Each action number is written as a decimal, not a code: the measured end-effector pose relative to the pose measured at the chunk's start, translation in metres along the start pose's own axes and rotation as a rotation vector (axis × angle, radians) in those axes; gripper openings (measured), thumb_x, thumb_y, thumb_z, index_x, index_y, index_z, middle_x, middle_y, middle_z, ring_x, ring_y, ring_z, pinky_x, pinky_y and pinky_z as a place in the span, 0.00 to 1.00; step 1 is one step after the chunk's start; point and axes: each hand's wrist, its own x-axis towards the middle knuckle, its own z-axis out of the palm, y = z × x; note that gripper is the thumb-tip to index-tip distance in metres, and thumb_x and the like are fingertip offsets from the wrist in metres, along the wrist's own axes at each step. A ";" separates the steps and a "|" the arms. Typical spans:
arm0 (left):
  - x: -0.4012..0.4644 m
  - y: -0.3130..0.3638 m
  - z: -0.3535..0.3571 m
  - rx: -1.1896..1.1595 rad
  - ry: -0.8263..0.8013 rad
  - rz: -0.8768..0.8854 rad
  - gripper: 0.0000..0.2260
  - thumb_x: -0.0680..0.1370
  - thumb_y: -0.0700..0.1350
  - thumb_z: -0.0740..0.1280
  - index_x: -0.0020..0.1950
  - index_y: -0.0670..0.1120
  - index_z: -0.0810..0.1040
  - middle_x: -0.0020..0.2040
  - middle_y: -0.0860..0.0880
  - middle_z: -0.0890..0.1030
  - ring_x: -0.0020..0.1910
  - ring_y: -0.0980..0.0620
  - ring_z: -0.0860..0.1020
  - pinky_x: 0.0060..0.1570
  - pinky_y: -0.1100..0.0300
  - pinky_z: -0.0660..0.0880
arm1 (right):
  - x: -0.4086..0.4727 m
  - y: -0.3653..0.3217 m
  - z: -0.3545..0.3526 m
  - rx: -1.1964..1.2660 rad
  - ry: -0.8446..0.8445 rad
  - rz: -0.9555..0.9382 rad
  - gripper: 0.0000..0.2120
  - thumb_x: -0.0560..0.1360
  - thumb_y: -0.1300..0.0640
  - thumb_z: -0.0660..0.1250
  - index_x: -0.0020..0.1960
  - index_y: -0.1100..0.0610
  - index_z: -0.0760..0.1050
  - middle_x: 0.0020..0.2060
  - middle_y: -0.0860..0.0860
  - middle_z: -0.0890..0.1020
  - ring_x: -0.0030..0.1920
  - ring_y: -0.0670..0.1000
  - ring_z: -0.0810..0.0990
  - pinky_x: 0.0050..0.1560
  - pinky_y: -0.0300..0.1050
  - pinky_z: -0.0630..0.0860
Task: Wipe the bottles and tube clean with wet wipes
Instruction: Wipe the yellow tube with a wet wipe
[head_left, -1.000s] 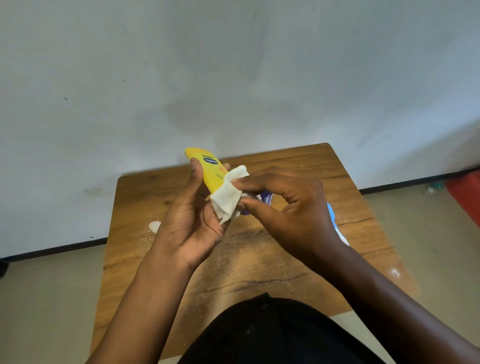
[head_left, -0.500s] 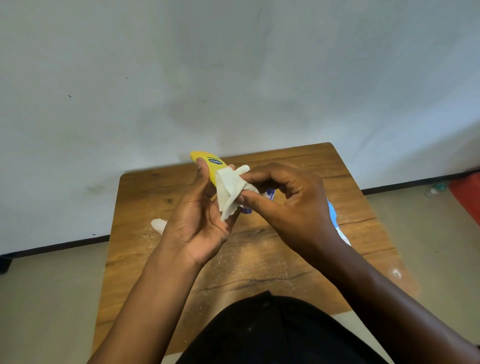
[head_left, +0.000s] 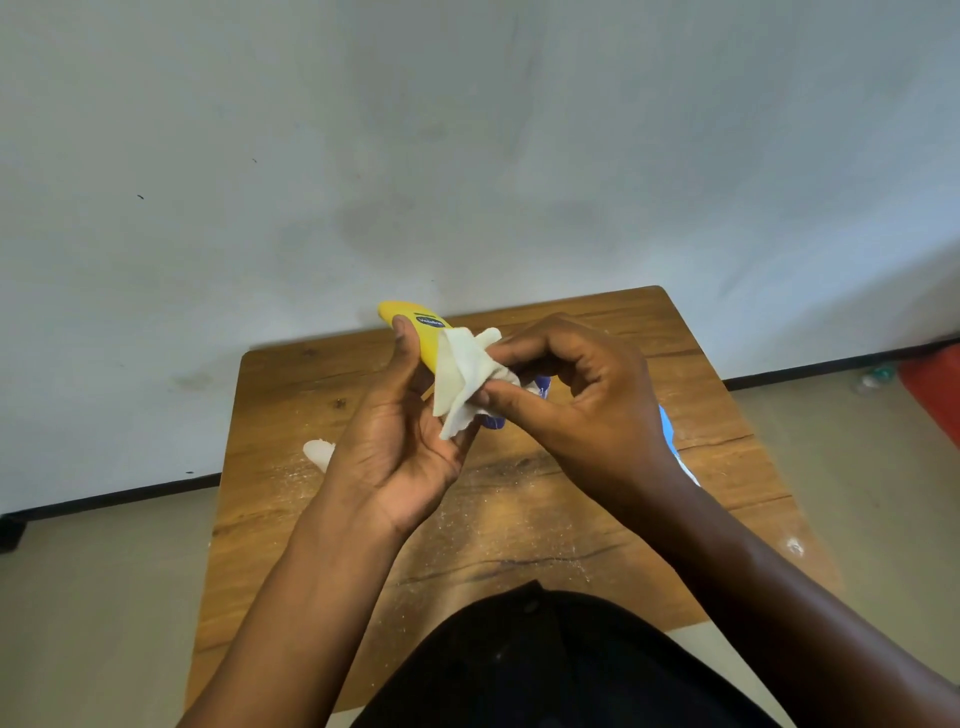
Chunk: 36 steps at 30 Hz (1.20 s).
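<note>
The left hand (head_left: 400, 447) grips a yellow bottle (head_left: 423, 338), thumb laid along its near side and fingers curled behind it, so the bottle's rounded end points up and away above the thumb tip. Its contents cannot be seen through the opaque plastic. A dark blue oval label (head_left: 431, 322) sits near that end; the white lettering on it is too blurred to read with certainty. The right hand (head_left: 576, 405) pinches a white wet wipe (head_left: 462, 384) between thumb and forefinger and presses it against the bottle's right side, just beside the left palm.

Behind the right hand's fingers a blue-and-white container (head_left: 540, 387) shows only in part; its writing is illegible. Beyond the right wrist a blue-and-white packet (head_left: 675, 447) lies on the wooden table (head_left: 519, 509), mostly hidden by the forearm. Left of the left wrist, a small white object (head_left: 318, 453) rests on the table, which is dusted with pale powder.
</note>
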 end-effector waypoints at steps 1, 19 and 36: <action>0.000 0.000 0.000 0.006 -0.005 0.007 0.31 0.80 0.57 0.67 0.74 0.35 0.72 0.68 0.35 0.80 0.64 0.38 0.82 0.44 0.53 0.85 | 0.000 0.000 -0.001 -0.004 -0.003 0.001 0.09 0.72 0.56 0.79 0.52 0.51 0.85 0.48 0.44 0.87 0.50 0.49 0.86 0.47 0.39 0.82; 0.002 0.008 0.008 0.050 0.006 0.103 0.27 0.78 0.57 0.65 0.68 0.39 0.76 0.60 0.40 0.86 0.55 0.43 0.87 0.43 0.50 0.85 | 0.004 0.005 -0.004 0.034 -0.052 -0.066 0.14 0.76 0.64 0.75 0.60 0.53 0.85 0.57 0.47 0.87 0.61 0.49 0.84 0.58 0.49 0.83; 0.005 0.011 0.001 0.090 0.011 0.228 0.27 0.78 0.53 0.67 0.72 0.38 0.75 0.63 0.42 0.83 0.64 0.44 0.83 0.58 0.48 0.82 | 0.000 0.005 0.000 0.237 0.037 0.152 0.11 0.78 0.69 0.71 0.58 0.60 0.86 0.52 0.51 0.89 0.50 0.46 0.87 0.45 0.36 0.80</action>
